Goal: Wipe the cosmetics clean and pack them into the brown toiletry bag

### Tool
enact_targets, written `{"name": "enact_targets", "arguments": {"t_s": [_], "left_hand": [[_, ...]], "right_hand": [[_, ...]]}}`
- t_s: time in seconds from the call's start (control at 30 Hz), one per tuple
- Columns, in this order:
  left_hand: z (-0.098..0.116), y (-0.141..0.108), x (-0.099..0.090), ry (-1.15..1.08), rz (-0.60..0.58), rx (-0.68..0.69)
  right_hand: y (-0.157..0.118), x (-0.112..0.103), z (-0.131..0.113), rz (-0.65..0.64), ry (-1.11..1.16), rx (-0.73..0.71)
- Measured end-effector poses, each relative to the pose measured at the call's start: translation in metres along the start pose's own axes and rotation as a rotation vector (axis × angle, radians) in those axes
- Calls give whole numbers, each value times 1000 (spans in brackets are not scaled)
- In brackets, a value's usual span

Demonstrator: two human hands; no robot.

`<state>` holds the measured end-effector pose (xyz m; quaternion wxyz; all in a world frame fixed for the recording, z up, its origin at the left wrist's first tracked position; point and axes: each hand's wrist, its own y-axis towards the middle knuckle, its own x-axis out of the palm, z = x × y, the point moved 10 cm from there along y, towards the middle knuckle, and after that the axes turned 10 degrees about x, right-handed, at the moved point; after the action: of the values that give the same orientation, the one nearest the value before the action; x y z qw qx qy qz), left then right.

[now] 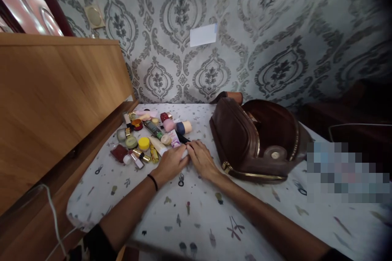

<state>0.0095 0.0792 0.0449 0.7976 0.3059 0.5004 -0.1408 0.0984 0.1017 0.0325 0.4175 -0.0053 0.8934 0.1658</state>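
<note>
My left hand (173, 164) and my right hand (201, 159) meet at the near edge of a heap of cosmetics. The left fingers are closed around something pale and mostly hidden. My right hand lies with its fingers stretched forward, touching the left fingertips. Just beyond them are a cream-coloured tube (158, 146), a white and purple tube (174, 138) and a black stick-like item (183, 138). Left of my left hand lie a small yellow bottle (154, 153), a yellow-lidded jar (143, 143), a gold and black lipstick (141, 155) and a dark red bottle (119, 154).
A brown leather bag (235, 134) stands unzipped to the right, its front partly collapsed. Behind it an orange-brown object (234, 97) leans near the patterned wall. A wooden cabinet (61, 106) borders the left side, with a white cable (52, 200) below. The patterned cloth (196, 220) covers the surface.
</note>
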Motion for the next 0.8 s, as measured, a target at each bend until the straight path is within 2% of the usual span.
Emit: {"name": "enact_targets", "arguments": {"t_s": [0.13,0.37,0.43,0.53,0.67,0.8], "left_hand": [[1,0,0,0,-3,-4],[4,-1,-4,-32,51,18],[5,0,-10,-43,90,18],[0,4,-30,-48,179,-15],[-30,22,-67,6,301,-122],[-81,59,-99,129,362,-254]], "right_hand": [[-1,5,-1,-10,98,-57],[-4,0,3,19,241,-84],[-4,-2,4,33,271,-82],[-3,-5,6,56,300,-71],[-2,-5,8,58,318,-60],[-2,-2,9,44,320,-44]]}}
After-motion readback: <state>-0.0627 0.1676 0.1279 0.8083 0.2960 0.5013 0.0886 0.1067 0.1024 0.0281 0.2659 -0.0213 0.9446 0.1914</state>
